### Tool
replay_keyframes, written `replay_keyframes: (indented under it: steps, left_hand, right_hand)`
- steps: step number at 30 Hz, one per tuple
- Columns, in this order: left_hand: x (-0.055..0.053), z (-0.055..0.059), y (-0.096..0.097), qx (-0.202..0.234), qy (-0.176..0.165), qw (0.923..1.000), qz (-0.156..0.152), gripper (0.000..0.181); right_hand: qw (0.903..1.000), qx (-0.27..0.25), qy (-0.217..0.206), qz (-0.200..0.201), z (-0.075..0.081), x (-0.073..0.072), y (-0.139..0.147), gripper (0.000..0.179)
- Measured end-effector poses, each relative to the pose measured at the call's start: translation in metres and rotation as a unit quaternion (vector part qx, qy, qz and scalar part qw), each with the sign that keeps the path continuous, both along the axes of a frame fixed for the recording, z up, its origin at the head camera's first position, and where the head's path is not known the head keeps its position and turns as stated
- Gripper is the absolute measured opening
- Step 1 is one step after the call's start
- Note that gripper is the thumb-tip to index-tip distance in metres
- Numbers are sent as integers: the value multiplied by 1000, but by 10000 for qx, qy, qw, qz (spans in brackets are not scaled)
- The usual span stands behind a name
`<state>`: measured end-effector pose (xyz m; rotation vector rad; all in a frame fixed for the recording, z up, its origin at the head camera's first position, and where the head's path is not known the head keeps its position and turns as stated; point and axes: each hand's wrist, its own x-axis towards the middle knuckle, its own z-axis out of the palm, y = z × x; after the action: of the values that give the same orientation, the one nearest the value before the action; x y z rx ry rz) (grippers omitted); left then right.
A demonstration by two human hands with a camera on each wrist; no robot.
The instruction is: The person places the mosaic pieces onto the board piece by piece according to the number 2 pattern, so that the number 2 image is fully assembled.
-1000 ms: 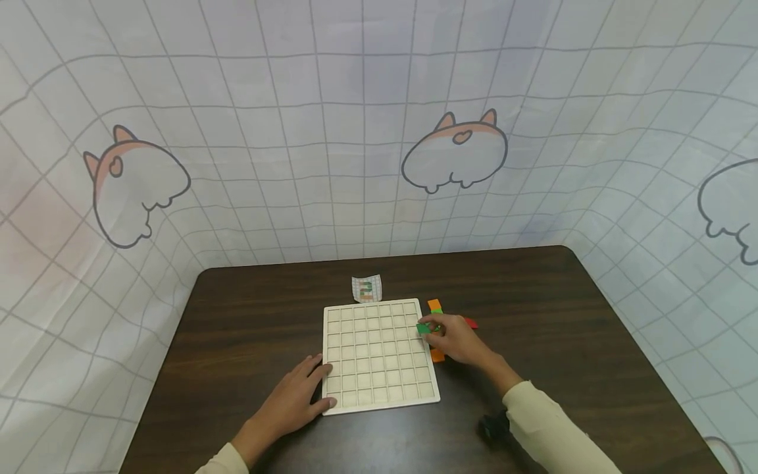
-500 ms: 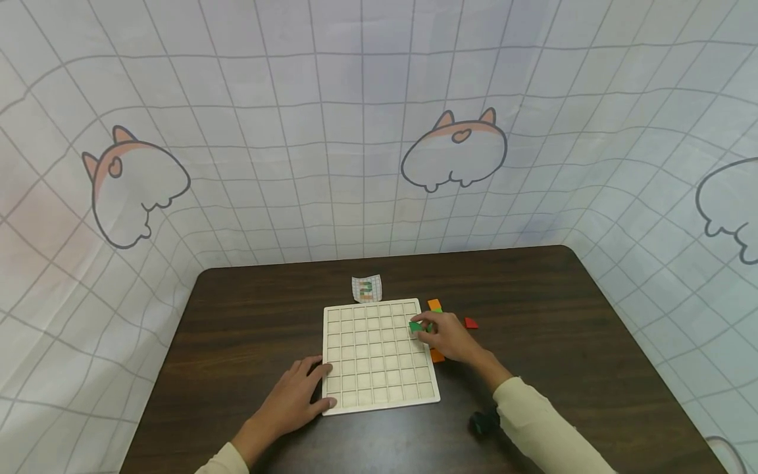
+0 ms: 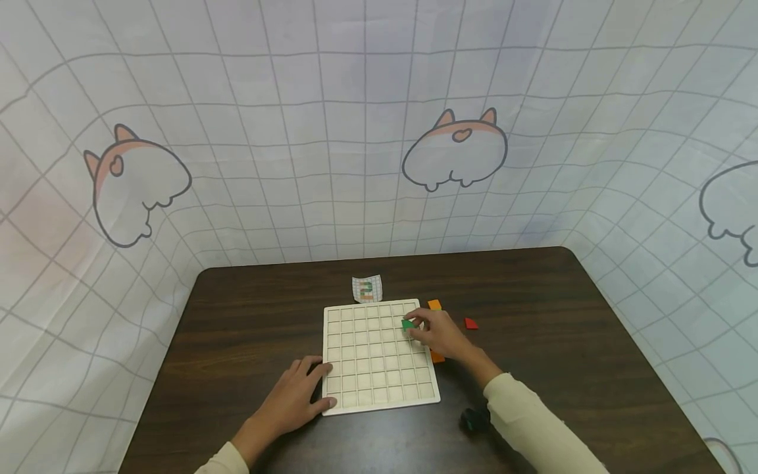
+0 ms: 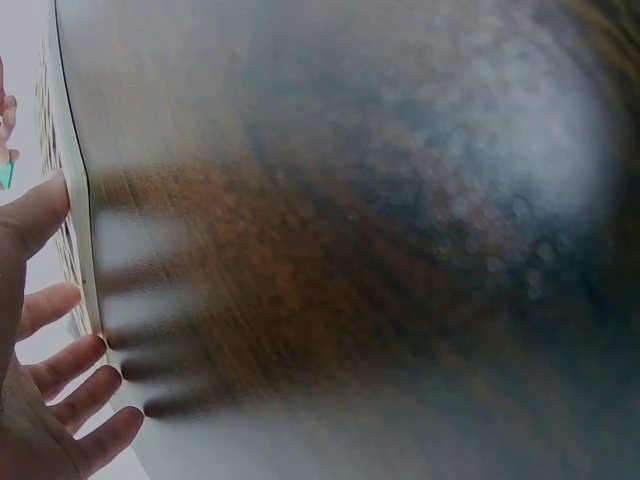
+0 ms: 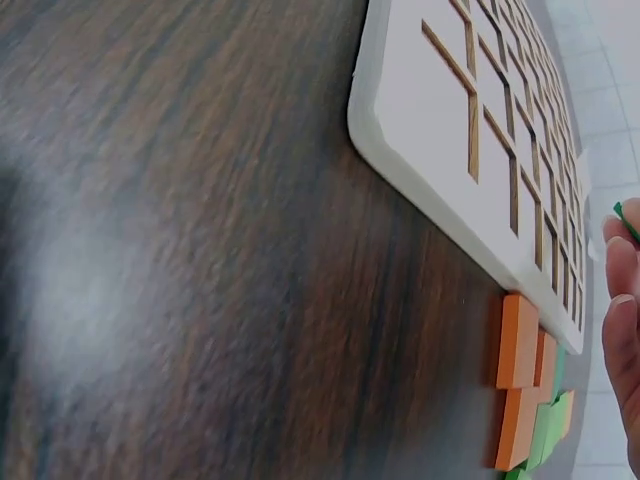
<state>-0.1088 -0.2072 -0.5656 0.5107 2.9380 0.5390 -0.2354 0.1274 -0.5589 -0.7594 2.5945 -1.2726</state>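
Note:
A pale square board (image 3: pixel 379 362) with a raised grid lies on the dark table. My left hand (image 3: pixel 296 396) rests at its left edge, thumb and fingers spread along the rim. In the left wrist view those fingers (image 4: pixel 72 365) look fairly straight. Over the board's upper right part, my right hand (image 3: pixel 443 333) pinches a small green block (image 3: pixel 407 325) between thumb and fingertips. Only a sliver of that green block (image 5: pixel 627 222) shows in the right wrist view.
Orange blocks (image 5: pixel 517 340) and green blocks (image 5: pixel 540 435) lie along the board's right side, partly hidden by my right hand in the head view. Farther right is a red piece (image 3: pixel 470 323). A small printed grid card (image 3: pixel 367 288) lies behind the board. A patterned curtain (image 3: pixel 331 164) surrounds the table.
My right hand has carried the green block leftward, from the board's right edge to over its grid. The left hand and the board have stayed in place.

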Motion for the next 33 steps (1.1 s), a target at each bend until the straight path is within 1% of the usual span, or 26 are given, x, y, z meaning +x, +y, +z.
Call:
replay_keyframes:
  steps: [7, 15, 21, 26, 29, 33]
  left_hand:
    - [1, 0, -2, 45, -1, 10000, -56, 64]
    - [1, 0, -2, 47, -7, 10000, -63, 64]
    - [1, -1, -1, 47, -34, 10000, -45, 64]
    - [1, -2, -1, 61, -38, 10000, -53, 63]
    - [1, -2, -2, 58, -44, 10000, -39, 63]
    - [1, -1, -2, 40, -47, 10000, -29, 64]
  right_hand:
    - [9997, -115, -229, 13, -1, -2, -10, 27]
    - [9993, 9, -327, -206, -1, -5, -20, 25]
    - [9993, 193, -202, -237, -2, -9, -26, 23]
    - [9993, 207, -91, -285, -1, -10, -28, 23]
    - [9992, 176, -101, -336, -1, -10, -30, 22]
    - [9987, 317, -63, -399, -4, -11, -34, 21]
